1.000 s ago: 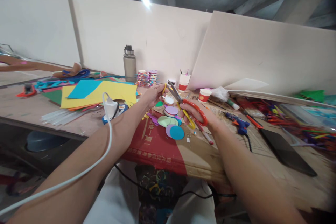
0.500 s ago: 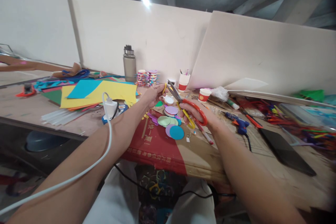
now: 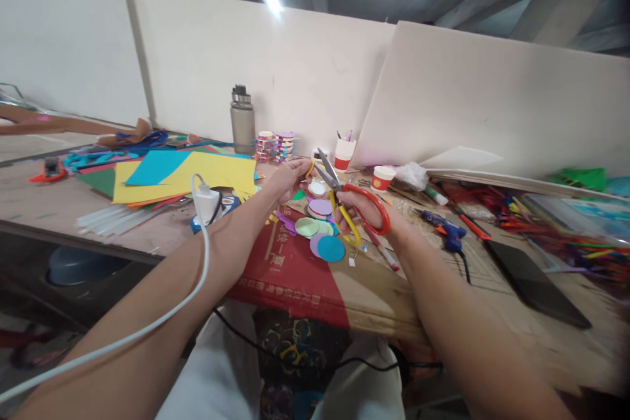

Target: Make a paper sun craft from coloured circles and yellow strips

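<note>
Above the middle of the tabletop [image 3: 63, 200], a pair of scissors [image 3: 339, 193] with one red and one yellow handle loop is being held up by the right hand [image 3: 367, 213]. The fingers of this hand are being kept curled through the loops, and the blades, which seem to be slightly parted, are pointing up and to the left. Just at the blade tips, a small yellow scrap [image 3: 309, 168] is being pinched by the left hand [image 3: 290, 177] between thumb and fingertips. How far the scrap is sitting between the blades cannot be told.

Directly beneath both hands, a heap of paper circles [image 3: 317, 220] in green, purple and white is lying, with a blue circle [image 3: 331, 248] at its near edge. These are resting on a piece of red cardboard [image 3: 288, 269] that is hanging over the tabletop's near edge.

Left of the hands, a white charger [image 3: 207, 199] is standing beside a yellow sheet [image 3: 207, 170], and its cable [image 3: 147, 328] is trailing across the left forearm. Behind, a grey water bottle [image 3: 243, 119] and a red-and-white paper cup [image 3: 344, 152] are standing near the white boards. To the right, a blue glue gun [image 3: 450, 233] and a flat black slab [image 3: 534, 281] are lying well apart from the scissors.
</note>
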`<state>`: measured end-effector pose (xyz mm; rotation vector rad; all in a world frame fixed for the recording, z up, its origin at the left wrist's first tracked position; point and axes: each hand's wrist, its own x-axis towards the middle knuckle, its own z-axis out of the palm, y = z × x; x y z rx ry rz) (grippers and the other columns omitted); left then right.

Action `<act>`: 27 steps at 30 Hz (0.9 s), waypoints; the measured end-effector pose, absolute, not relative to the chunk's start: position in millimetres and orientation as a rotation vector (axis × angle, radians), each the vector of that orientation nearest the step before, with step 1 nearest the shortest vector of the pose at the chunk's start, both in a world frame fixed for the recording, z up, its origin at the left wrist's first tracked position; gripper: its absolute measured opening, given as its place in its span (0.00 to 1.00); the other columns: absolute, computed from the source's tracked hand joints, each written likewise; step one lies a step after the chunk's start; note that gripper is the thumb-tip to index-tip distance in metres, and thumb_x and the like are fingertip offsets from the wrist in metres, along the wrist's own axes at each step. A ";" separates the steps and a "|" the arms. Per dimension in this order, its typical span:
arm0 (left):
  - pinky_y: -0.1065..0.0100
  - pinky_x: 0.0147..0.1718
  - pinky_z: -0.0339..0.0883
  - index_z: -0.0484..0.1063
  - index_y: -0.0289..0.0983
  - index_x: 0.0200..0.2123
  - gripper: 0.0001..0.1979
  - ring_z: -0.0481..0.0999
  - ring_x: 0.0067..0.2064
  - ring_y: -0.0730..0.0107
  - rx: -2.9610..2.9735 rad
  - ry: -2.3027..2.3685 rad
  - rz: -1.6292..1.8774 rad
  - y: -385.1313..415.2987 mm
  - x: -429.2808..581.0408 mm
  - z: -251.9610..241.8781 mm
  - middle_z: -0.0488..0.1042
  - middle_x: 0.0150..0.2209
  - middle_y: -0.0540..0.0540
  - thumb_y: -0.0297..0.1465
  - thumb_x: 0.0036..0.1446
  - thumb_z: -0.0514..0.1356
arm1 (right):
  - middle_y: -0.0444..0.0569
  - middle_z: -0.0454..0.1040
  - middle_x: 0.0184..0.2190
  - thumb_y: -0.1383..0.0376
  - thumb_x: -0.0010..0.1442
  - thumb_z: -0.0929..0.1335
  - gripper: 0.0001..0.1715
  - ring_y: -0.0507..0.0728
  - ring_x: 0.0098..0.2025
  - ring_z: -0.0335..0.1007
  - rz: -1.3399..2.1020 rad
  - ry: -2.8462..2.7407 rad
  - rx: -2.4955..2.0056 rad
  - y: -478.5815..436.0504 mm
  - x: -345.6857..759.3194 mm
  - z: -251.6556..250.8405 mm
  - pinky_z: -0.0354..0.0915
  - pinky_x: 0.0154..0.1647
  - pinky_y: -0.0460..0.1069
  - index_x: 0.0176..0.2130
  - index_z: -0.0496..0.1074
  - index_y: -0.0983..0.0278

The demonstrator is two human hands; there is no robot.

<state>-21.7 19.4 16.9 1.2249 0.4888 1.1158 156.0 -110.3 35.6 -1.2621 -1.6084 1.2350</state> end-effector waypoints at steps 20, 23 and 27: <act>0.77 0.17 0.57 0.69 0.32 0.25 0.16 0.64 0.19 0.82 1.303 0.488 1.175 20.1 -20.7 13.9 0.71 0.22 0.51 0.38 0.50 0.68 | 0.42 0.66 0.16 0.53 0.60 0.61 0.21 0.48 0.14 0.60 1.123 -1.609 -1.379 -121.0 147.7 45.1 0.55 0.11 0.43 0.23 0.64 0.63; 0.77 0.17 0.56 0.70 0.32 0.26 0.15 0.64 0.19 0.82 1.308 0.482 1.182 20.3 -20.4 14.0 0.71 0.22 0.51 0.39 0.50 0.68 | 0.42 0.66 0.16 0.52 0.60 0.62 0.20 0.48 0.14 0.60 1.129 -1.593 -1.365 -119.8 148.2 43.2 0.53 0.11 0.42 0.24 0.64 0.62; 0.77 0.17 0.56 0.70 0.32 0.25 0.16 0.64 0.19 0.82 1.305 0.482 1.173 19.7 -20.3 14.6 0.71 0.22 0.51 0.39 0.50 0.68 | 0.41 0.65 0.16 0.54 0.59 0.62 0.17 0.48 0.13 0.58 1.184 -1.529 -1.365 -120.6 146.3 44.9 0.53 0.10 0.43 0.25 0.63 0.62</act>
